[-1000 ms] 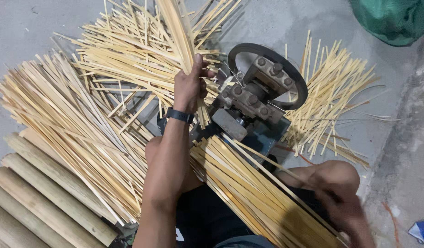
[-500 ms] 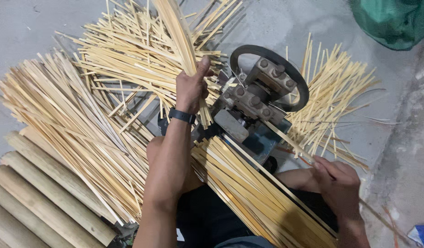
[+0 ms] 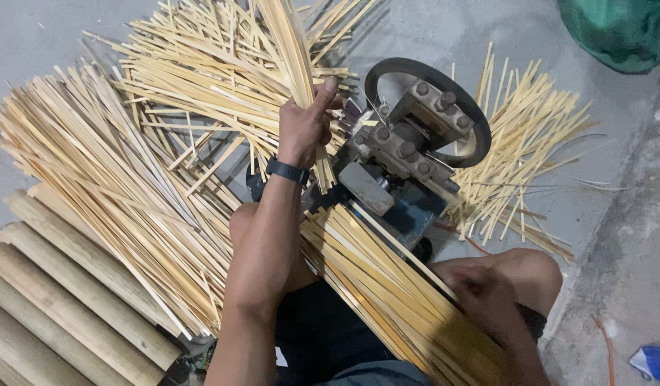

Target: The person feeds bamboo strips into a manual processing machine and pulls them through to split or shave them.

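My left hand (image 3: 305, 127), with a dark watch at the wrist, grips a bundle of thin bamboo strips (image 3: 287, 39) that rises toward the top of the view, just left of a small grey splitting machine (image 3: 401, 154) with a black wheel. My right hand (image 3: 487, 293) is blurred at the lower right, on the sloping bundle of long strips (image 3: 387, 286) that lies across my lap and runs up to the machine. Whether its fingers close around a strip cannot be made out.
Loose bamboo strips lie in heaps on the concrete floor to the left (image 3: 108, 186), behind (image 3: 208, 78) and right of the machine (image 3: 523, 143). Thick bamboo poles (image 3: 51, 300) lie at the lower left. A green sack (image 3: 619, 28) sits top right.
My left hand has lifted slightly with its strip bundle. My right hand moved left and inward along the lap bundle and is now blurred.
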